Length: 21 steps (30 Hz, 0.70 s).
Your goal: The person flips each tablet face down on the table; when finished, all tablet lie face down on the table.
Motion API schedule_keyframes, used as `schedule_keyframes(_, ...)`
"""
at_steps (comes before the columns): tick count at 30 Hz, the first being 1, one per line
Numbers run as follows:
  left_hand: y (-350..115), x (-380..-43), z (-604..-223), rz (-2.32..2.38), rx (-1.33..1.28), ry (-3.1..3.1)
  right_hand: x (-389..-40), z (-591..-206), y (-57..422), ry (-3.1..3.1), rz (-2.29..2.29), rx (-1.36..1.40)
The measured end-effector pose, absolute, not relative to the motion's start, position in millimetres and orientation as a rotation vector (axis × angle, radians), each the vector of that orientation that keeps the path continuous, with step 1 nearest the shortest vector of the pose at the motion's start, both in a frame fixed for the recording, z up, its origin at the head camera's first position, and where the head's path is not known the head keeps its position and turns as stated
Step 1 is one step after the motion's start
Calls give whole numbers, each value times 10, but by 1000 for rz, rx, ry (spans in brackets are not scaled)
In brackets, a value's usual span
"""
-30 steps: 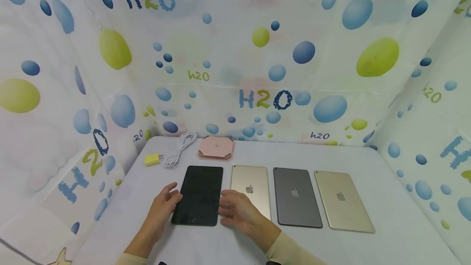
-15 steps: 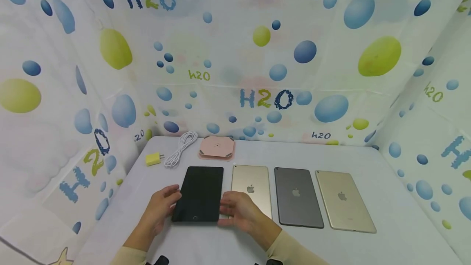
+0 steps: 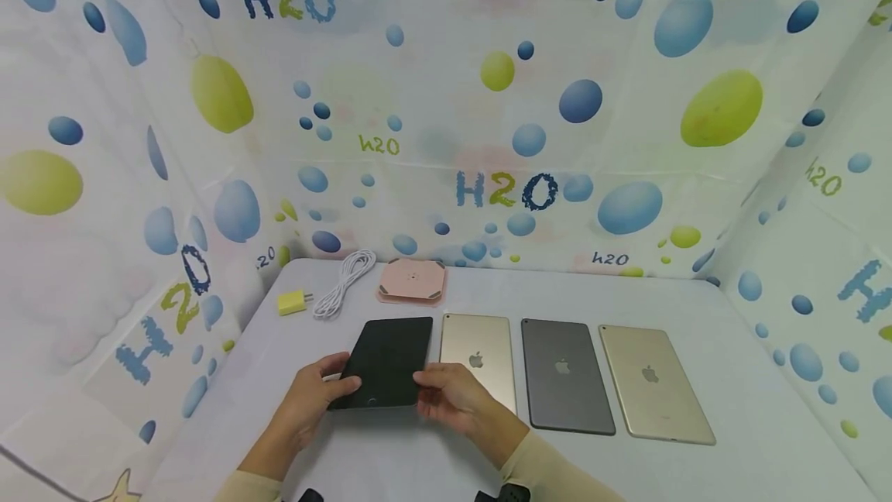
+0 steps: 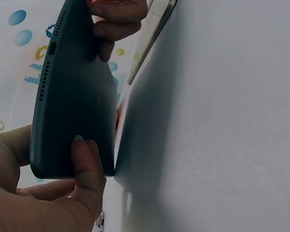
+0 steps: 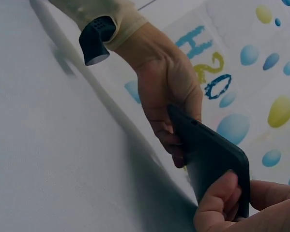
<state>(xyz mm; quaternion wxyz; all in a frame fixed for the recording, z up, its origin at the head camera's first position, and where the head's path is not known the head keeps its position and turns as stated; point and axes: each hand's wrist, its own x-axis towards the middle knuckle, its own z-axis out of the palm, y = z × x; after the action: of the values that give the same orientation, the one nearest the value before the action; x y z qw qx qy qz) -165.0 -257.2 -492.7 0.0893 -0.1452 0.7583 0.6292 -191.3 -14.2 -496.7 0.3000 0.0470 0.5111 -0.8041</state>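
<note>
A black tablet (image 3: pixel 390 355), screen toward me, is held between both hands with its near end raised off the white table. My left hand (image 3: pixel 307 401) grips its left edge, thumb on the screen and fingers beneath. At the right edge my right hand (image 3: pixel 463 401) pinches it, thumb on top and fingers curled under. The left wrist view shows the dark underside of the tablet (image 4: pixel 69 106), with a charging port and speaker holes along its end. From the right wrist, the tablet (image 5: pixel 210 154) appears tilted above the cloth, both hands on it.
To the right, a gold tablet (image 3: pixel 477 339), a grey tablet (image 3: pixel 566 378) and another gold tablet (image 3: pixel 655 386) lie back side up. Behind are a yellow charger plug (image 3: pixel 293 302), a coiled white cable (image 3: pixel 344 283) and a pink square stand (image 3: pixel 411 280). Patterned curtains enclose the table.
The black tablet's near end has risen from the table, and the tablet has shifted slightly right. Both thumbs have moved onto its face, and both hands have closed on its edges.
</note>
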Motion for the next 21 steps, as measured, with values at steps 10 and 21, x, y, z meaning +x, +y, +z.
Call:
schedule_keyframes(10,-2492,-1607,-4951,1796,-405,2302,-1911,-4963,-140,1314,-2178,-36)
schedule_keyframes(21,-2328,-1510,-4831,1600,-197,2417,-1906,-4900,-180,1412,-2221,-87)
